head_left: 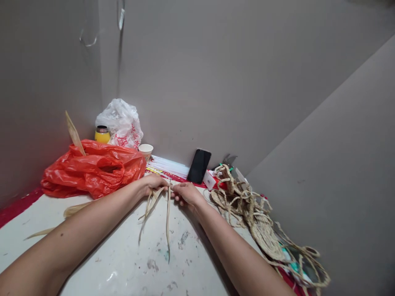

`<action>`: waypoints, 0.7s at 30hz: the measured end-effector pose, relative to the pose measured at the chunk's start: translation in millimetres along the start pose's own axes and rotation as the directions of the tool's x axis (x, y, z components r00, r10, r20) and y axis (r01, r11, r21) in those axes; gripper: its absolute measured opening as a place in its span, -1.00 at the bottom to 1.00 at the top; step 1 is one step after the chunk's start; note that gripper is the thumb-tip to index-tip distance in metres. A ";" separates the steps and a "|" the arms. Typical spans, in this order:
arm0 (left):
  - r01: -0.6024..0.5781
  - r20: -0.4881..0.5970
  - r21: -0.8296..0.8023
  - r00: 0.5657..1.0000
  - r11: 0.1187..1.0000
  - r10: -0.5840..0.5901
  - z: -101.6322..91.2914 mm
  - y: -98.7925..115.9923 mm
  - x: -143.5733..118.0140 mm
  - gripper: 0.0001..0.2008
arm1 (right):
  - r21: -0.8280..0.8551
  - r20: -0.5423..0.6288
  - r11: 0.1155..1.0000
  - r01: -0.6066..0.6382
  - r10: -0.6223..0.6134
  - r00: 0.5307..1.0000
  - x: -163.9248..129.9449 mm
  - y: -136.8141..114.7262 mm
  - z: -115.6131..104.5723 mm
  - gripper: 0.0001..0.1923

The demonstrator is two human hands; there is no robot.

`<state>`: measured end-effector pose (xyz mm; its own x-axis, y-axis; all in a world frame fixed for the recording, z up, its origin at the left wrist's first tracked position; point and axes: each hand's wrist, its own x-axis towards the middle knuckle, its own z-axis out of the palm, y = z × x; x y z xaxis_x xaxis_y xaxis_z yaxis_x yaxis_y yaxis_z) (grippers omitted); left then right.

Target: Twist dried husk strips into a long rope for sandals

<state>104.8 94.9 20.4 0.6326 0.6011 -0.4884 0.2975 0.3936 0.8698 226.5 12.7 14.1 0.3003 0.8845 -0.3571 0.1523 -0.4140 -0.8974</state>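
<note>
**Kid:** What's way over on the left?

**Me:** A red bag lies on the table, with a dry leaf poking up out of it. Behind the bag are a yellow jar and a white bag. A paper cup stands just beside the red bag.

**Kid:** And your hands?

**Me:** My left hand is shut tight on the top of some pale straw strips. My right hand is right beside it, and its fingers pinch the same strips at the top. The two hands almost touch.

**Kid:** Where do the strips go?

**Me:** They hang down from my fingers and fan out across the white table toward me. One long strip runs nearly straight down. More loose strips lie on the table under my left arm.

**Kid:** What's the black thing?

**Me:** A phone. It leans on the wall behind my right hand.

**Kid:** And on the right?

**Me:** A pile of braided straw rope, with a flat woven sole in it. It sits near my right arm, at the table's edge.
</note>
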 end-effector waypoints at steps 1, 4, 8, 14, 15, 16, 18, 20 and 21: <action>-0.001 -0.004 0.001 1.000 1.000 0.001 0.1 0.0 0.3 -0.81 | 0.008 0.022 1.000 -0.013 0.012 1.000 0.9 0.9 -2.0 -0.78; -0.007 -0.008 0.003 1.000 1.000 0.007 -0.1 -0.8 2.2 -0.80 | 0.018 0.070 0.999 -0.030 0.029 0.997 3.0 4.1 -7.4 -0.75; -0.015 -0.006 -0.004 1.000 1.000 0.015 -1.6 -3.1 6.7 -0.89 | -0.024 0.033 1.000 -0.005 0.006 0.999 8.8 10.0 -12.7 -0.79; 0.010 0.010 -0.014 1.000 1.000 -0.010 -5.3 -6.8 14.9 -0.92 | -0.178 -0.225 0.984 -0.001 -0.040 0.974 32.3 17.4 -36.4 -0.74; 0.014 0.013 -0.015 1.000 1.000 -0.013 -5.9 -7.2 15.7 -0.91 | -0.193 -0.270 0.981 0.001 -0.054 0.961 35.2 16.9 -43.8 -0.71; 0.016 0.016 -0.016 1.000 1.000 -0.016 -6.3 -7.5 16.3 -0.90 | -0.204 -0.311 0.979 0.003 -0.068 0.948 36.9 15.7 -51.8 -0.71; 0.020 0.028 -0.020 0.999 1.000 -0.020 -6.8 -7.8 16.7 -0.90 | -0.213 -0.376 0.977 0.016 -0.097 0.922 36.8 11.8 -66.6 -0.74; 0.025 0.040 -0.026 0.999 0.999 -0.024 -6.7 -7.6 16.3 -0.91 | -0.209 -0.402 0.977 0.036 -0.120 0.908 32.1 7.3 -75.0 -0.76; 0.027 0.045 -0.030 0.999 0.999 -0.025 -6.5 -7.3 15.9 -0.92 | -0.202 -0.399 0.978 0.048 -0.127 0.908 28.5 5.4 -75.3 -0.77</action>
<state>108.0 106.1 5.8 0.6564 0.5591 -0.5064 0.2922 0.4304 0.8540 306.8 19.4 18.7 0.6291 0.7699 -0.1067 0.3538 -0.4058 -0.8427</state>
